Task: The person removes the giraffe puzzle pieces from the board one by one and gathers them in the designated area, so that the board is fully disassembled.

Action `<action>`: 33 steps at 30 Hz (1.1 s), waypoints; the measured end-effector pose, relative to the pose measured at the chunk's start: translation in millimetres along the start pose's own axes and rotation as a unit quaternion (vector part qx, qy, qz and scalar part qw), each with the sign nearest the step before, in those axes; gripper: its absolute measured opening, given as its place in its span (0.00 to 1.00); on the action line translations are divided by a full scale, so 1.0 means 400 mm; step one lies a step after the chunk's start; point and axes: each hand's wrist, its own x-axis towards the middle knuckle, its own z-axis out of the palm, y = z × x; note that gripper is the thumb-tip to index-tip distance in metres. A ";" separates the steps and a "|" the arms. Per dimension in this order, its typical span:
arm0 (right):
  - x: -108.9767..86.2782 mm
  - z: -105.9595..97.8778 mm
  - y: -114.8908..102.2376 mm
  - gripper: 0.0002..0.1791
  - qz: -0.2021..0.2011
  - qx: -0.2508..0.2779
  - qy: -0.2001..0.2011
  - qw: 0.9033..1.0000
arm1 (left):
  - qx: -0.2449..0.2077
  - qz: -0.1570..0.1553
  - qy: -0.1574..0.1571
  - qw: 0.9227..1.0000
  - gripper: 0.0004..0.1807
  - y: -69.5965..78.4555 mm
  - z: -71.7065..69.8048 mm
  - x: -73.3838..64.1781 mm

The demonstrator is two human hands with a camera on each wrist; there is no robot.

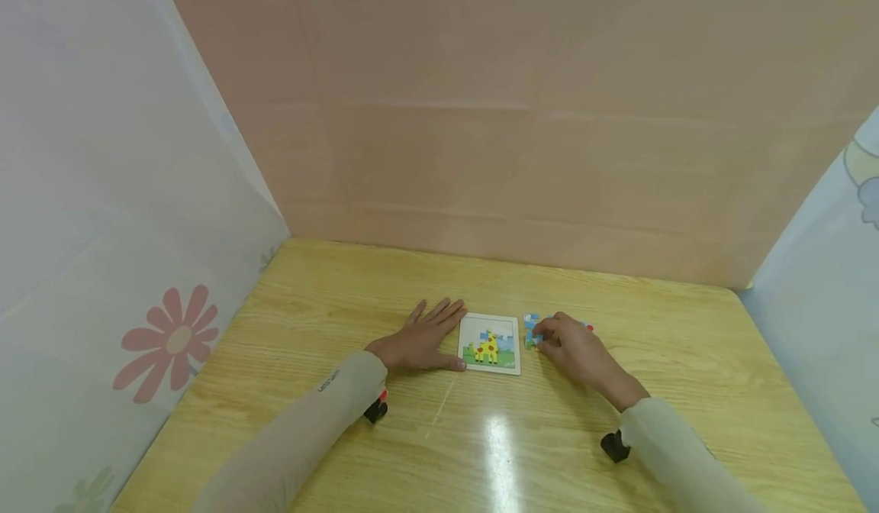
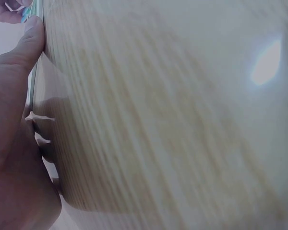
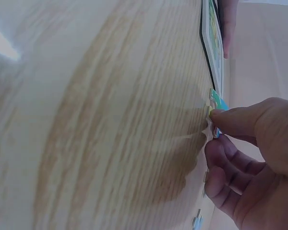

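The puzzle board (image 1: pixel 496 325) lies on the table (image 1: pixel 426 463), partly filled. The left hand (image 1: pixel 420 345), fingers spread wide, touches the board's left edge. The right hand (image 1: pixel 573 351) pinches a puzzle piece (image 1: pixel 530 341) just right of the board, near other pieces (image 3: pixel 197 222).

You had bare surface (image 1: pixel 439 452) to pass over in front of the puzzle tray (image 1: pixel 493 371), between your left sleeve (image 1: pixel 295 437) and right sleeve (image 1: pixel 680 444), plus a strip behind it up to the back wall (image 1: pixel 515 154). Your left hand (image 1: pixel 420 343), spread along the tray's left edge, blocked that side, while your right hand (image 1: pixel 573 347) and the loose pieces (image 1: pixel 530 320) crowded the right, leaving only a narrow gap. From above, you could reach the tray freely.
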 end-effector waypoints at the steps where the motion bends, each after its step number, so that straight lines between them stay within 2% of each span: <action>1: 0.000 0.001 -0.001 0.09 0.001 0.000 0.001 1.000 | 0.000 0.000 0.000 1.000 0.59 0.000 0.000 -0.001; 14: -0.005 -0.004 -0.009 0.09 -0.023 -0.026 0.016 0.999 | 0.011 -0.002 -0.003 1.000 0.59 0.006 -0.006 -0.003; 20: 0.017 -0.010 -0.042 0.12 -0.029 -0.021 0.022 0.999 | 0.015 -0.001 0.000 1.000 0.59 0.003 -0.003 0.000; 27: 0.066 0.030 -0.093 0.10 -0.042 -0.032 -0.014 0.999 | 0.005 -0.008 -0.006 1.000 0.59 0.008 -0.008 -0.002; 33: 0.088 0.055 -0.120 0.10 -0.043 -0.044 -0.049 0.997 | 0.006 -0.008 -0.012 1.000 0.59 0.010 -0.008 -0.002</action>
